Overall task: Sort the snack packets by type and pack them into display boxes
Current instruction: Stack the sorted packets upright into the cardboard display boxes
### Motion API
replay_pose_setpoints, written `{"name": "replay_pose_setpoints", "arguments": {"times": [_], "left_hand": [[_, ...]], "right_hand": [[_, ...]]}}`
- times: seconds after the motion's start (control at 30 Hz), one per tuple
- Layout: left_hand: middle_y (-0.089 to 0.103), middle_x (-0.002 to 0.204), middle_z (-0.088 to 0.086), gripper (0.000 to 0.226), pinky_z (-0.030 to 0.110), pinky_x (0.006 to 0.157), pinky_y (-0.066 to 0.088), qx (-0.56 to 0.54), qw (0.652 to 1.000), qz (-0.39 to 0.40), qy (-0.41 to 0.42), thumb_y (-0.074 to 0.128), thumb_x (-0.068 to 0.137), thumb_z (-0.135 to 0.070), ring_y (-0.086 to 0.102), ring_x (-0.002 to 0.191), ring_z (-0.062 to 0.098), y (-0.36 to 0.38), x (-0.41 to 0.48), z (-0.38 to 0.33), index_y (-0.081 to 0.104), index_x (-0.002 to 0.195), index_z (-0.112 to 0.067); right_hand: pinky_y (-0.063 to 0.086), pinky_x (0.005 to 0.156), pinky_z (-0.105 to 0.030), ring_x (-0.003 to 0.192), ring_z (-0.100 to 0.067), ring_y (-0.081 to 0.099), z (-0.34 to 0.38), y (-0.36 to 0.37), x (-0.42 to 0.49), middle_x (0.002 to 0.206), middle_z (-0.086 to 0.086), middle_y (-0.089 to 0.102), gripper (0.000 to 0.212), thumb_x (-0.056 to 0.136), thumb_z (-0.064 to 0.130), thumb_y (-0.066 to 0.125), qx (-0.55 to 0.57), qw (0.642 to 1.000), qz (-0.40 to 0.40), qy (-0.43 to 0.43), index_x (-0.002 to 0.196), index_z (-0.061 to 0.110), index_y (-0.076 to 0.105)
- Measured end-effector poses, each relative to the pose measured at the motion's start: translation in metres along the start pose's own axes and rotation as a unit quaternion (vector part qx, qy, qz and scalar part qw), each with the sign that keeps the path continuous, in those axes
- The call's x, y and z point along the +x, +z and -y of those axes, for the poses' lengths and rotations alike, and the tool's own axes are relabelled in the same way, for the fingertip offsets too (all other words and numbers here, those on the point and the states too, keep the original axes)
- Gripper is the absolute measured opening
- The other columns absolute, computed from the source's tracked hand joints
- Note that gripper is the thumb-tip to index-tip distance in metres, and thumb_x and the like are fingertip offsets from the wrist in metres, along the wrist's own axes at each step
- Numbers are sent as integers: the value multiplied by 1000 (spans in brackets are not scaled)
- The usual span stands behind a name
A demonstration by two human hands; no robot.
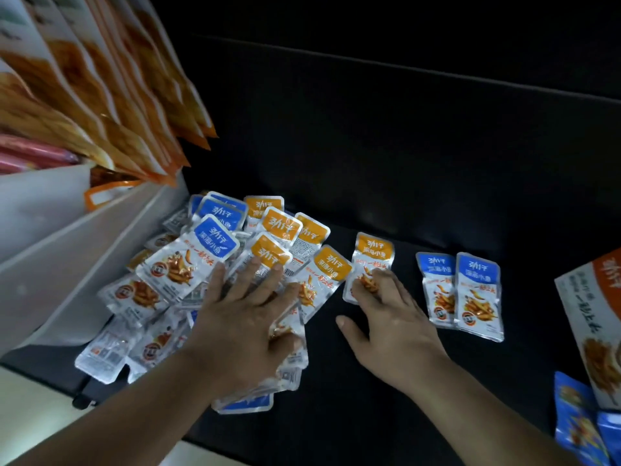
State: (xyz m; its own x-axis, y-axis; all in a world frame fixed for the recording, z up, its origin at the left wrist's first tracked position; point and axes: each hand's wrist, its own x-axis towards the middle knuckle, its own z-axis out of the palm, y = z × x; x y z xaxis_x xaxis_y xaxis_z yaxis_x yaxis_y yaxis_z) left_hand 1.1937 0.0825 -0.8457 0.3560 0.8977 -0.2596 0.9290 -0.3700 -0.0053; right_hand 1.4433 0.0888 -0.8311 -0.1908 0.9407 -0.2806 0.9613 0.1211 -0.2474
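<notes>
A loose heap of small snack packets [188, 264], some with blue tops and some with orange tops, covers the left part of the dark surface. My left hand [248, 311] lies flat on the heap with fingers spread. One orange-topped packet [371, 255] lies apart to the right, and the straight fingertips of my right hand [389, 317] press on its lower half. Two blue-topped packets [465, 290] sit side by side further right. An orange display box [591, 317] shows at the right edge.
A white tiered rack [67, 250] at the left holds large orange snack bags [111, 95] and pink packs [30, 153]. Blue bags [578, 422] lie at the bottom right. A dark wall rises behind the surface.
</notes>
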Motion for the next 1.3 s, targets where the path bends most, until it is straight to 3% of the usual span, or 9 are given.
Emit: {"name": "replay_pose_setpoints", "arguments": {"times": [0.17,0.27,0.4,0.5,0.6,0.67,0.83,1.17,1.3], "left_hand": [[-18,170,-8,89,68,120,-16,-4,1000,10,-29,-5,83,-85,-32,153,27,-8,7,21,1,163,-45],[-28,169,-7,88,68,117,-22,-6,998,32,-51,14,87,-75,-41,148,28,-22,11,9,0,165,-37],[-36,166,1,80,69,114,-26,-8,998,-6,-54,48,98,-35,-45,146,35,-36,11,-23,5,165,-26],[-14,173,4,69,64,120,-19,-12,999,-19,-26,26,96,-23,-28,155,31,-21,6,-26,17,165,-25],[39,164,6,63,65,120,14,-38,999,-5,-6,39,87,-31,24,157,30,-9,-5,-8,58,147,-20],[51,156,4,61,67,117,25,-44,999,-7,-13,38,85,-38,37,152,30,-7,-6,3,69,134,-21],[38,163,-11,58,69,121,4,-47,994,13,-99,31,94,-52,11,160,28,-31,7,2,60,140,-32],[50,144,9,61,47,112,36,49,993,-23,-103,44,101,-61,37,137,31,-53,69,-22,52,139,-14],[59,138,6,60,44,109,40,36,992,-42,-111,45,102,-60,49,131,29,-51,69,-20,47,143,-17]], "right_hand": [[18,129,-42,159,-21,8,5,-7,1,167,-3,18,66,101,62,39,-16,1000,-18,-12,156,27,38],[30,124,-46,155,-23,27,8,-9,4,159,-2,41,64,97,57,41,-14,995,-63,-75,147,20,54],[-8,128,-36,159,-13,-7,28,-13,16,171,9,15,57,104,48,41,-33,992,43,-118,159,33,33],[-12,128,-41,158,-13,-16,45,-9,25,173,11,0,63,105,42,42,-38,991,60,-115,163,38,19],[-10,128,-41,158,-13,-14,54,-4,25,172,15,-5,65,105,40,43,-1,993,69,-96,163,43,12],[-2,129,-35,159,-13,-8,51,-6,20,172,14,-2,64,105,41,45,34,997,22,-63,162,43,16],[8,130,-37,159,-15,-5,20,-15,3,173,7,-3,60,104,46,44,12,999,34,41,161,32,28],[31,116,-33,136,-12,20,4,-6,-1,163,22,13,61,96,64,46,42,999,9,11,153,54,29],[31,118,-33,143,-10,12,-7,-3,-3,162,25,11,63,96,70,40,40,999,2,-10,155,54,27]]}}
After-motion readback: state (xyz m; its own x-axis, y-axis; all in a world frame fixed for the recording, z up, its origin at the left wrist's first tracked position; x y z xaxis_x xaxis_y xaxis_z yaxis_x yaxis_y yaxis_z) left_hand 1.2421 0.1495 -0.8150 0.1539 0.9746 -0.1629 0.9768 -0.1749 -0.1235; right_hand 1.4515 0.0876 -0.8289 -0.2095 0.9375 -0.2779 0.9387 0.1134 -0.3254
